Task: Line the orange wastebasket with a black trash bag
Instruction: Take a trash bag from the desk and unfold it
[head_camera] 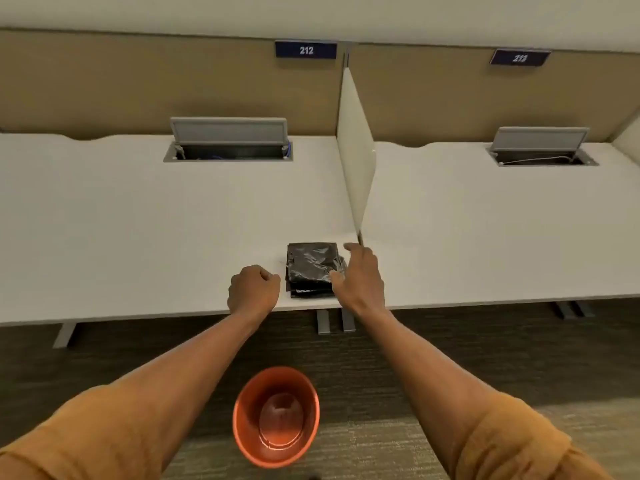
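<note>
A stack of folded black trash bags (311, 266) lies near the front edge of the white desk (138, 220). My right hand (360, 277) hovers over the stack's right side, fingers spread, thumb close to the top bag and holding nothing. Just left of the stack, my left hand (254, 289) is curled into a fist at the desk's front edge, empty. The orange wastebasket (276, 415) stands upright on the carpet below, between my forearms, with nothing inside.
A white divider panel (356, 157) splits the desk just behind the bags. Open grey cable hatches (228, 140) (540, 147) sit at the back of each desk. Grey desk legs (334, 320) stand on the carpet behind the wastebasket.
</note>
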`<state>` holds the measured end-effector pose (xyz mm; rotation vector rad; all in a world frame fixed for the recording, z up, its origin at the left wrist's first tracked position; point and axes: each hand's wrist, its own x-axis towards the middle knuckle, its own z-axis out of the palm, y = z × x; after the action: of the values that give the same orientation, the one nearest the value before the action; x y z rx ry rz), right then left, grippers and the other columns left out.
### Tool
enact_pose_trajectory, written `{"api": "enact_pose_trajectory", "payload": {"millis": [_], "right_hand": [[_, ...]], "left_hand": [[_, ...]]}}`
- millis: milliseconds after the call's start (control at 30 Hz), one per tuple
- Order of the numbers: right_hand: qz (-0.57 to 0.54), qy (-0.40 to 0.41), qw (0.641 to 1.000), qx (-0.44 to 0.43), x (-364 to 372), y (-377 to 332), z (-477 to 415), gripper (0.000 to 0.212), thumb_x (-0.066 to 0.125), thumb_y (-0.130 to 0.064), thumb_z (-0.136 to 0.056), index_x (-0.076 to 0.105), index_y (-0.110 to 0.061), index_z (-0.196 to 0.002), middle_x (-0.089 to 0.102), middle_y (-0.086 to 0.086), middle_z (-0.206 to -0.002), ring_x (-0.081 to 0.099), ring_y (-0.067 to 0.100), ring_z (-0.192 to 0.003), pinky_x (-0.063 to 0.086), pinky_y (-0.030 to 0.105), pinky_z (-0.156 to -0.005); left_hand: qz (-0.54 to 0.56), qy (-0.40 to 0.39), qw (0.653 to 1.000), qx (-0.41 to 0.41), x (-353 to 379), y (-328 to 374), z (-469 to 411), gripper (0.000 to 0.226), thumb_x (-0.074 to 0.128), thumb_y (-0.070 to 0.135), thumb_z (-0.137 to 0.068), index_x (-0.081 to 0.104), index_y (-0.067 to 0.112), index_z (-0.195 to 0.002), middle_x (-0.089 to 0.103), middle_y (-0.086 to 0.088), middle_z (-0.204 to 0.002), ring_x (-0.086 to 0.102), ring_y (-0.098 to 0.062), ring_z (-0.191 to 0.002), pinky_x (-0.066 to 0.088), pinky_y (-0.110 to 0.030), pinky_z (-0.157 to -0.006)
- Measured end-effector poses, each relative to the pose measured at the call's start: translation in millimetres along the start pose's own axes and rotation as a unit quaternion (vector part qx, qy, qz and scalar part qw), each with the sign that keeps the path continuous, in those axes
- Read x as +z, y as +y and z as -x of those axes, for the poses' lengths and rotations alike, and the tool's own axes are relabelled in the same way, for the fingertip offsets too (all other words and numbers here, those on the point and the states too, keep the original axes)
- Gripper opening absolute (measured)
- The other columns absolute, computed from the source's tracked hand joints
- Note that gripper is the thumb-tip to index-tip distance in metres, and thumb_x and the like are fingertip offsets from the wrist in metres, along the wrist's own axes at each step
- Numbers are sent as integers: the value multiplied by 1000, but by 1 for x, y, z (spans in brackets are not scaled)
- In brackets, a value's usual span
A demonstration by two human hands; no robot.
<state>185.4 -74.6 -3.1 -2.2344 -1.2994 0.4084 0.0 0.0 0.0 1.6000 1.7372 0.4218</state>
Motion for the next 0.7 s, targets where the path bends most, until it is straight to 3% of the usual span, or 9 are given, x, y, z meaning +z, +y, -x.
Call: {"api": "enact_pose_trajectory", "payload": {"millis": [133, 233, 367, 467, 567, 700], "right_hand": [[-51, -23, 995, 87, 34, 22, -13, 59, 72, -42, -96, 50, -22, -147, 59, 5, -143, 59, 26, -129, 51, 41, -94], [-62, -12, 991, 115, 61, 37, -28, 61, 74, -52, -94, 54, -22, -144, 65, 3, -136, 64, 25, -123, 56, 46, -96], [-87, 21, 983, 159, 78, 48, -47, 58, 75, -61, -90, 67, -21, -133, 75, -1, -118, 71, 23, -110, 59, 46, -91], [-98, 8, 979, 177, 84, 50, -57, 40, 78, -52, -92, 74, -22, -118, 77, -3, -105, 73, 20, -101, 59, 39, -82], [-135, -7, 970, 202, 88, 49, -60, 17, 81, -39, -93, 76, -24, -99, 76, -7, -88, 75, 18, -90, 50, 29, -64], [-253, 5, 942, 222, 89, 44, -51, 15, 85, -34, -89, 74, -26, -84, 78, -7, -81, 75, 15, -84, 61, 39, -79]], "left_hand": [[104, -10, 991, -78, 31, -6, -24, 28, 76, 26, -97, 79, -2, -91, 83, -20, -91, 81, -37, -87, 68, -56, -85], [114, -16, 990, -77, 58, -8, -44, 37, 81, 43, -93, 71, 14, -73, 82, -21, -90, 81, -40, -86, 67, -53, -87], [89, -13, 994, -67, 79, -3, -64, 43, 84, 54, -86, 65, 18, -74, 82, -20, -93, 80, -41, -86, 63, -51, -87], [77, -16, 994, -77, 86, -1, -72, 37, 89, 43, -85, 65, 15, -75, 82, -20, -92, 76, -35, -76, 62, -45, -79], [89, -19, 991, -99, 85, 0, -72, 25, 89, 28, -87, 76, 8, -79, 81, -14, -85, 79, -32, -86, 62, -42, -81], [164, 13, 979, -117, 76, 5, -61, 21, 81, 18, -88, 77, -2, -84, 79, -14, -84, 71, -27, -80, 61, -42, -78]]}}
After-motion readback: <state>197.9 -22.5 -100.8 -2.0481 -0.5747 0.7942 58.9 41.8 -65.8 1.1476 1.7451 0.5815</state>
